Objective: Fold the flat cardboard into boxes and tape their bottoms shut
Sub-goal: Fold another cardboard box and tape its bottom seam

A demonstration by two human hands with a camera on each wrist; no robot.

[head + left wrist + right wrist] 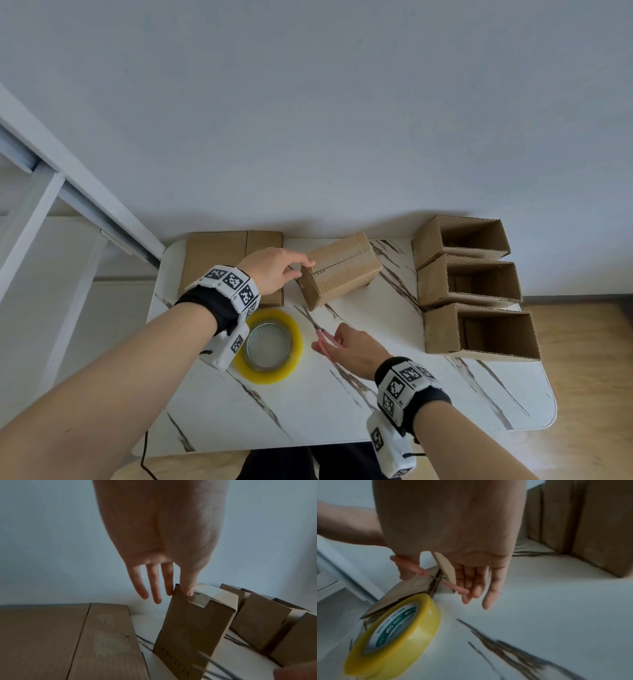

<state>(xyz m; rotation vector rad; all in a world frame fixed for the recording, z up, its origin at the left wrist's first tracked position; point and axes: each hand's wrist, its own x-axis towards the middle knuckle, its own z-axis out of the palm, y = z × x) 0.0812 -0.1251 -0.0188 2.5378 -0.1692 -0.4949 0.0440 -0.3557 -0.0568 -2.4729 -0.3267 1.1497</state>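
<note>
A folded cardboard box (346, 274) stands bottom-up at the middle back of the table, with clear tape (202, 599) over its seam. My left hand (301, 269) pinches its upper left corner between thumb and forefinger (169, 591); the other fingers hang straight. My right hand (329, 342) hovers over the table in front of the box and holds small pink-handled scissors (412, 565). A yellow tape roll (274, 370) lies flat under my left wrist. Flat cardboard (215, 257) is stacked at the back left.
Three folded boxes (442, 281) lie in a row along the right side of the white marble-patterned table (342, 404), open ends facing right. A wall runs close behind the table. A white frame stands at the left.
</note>
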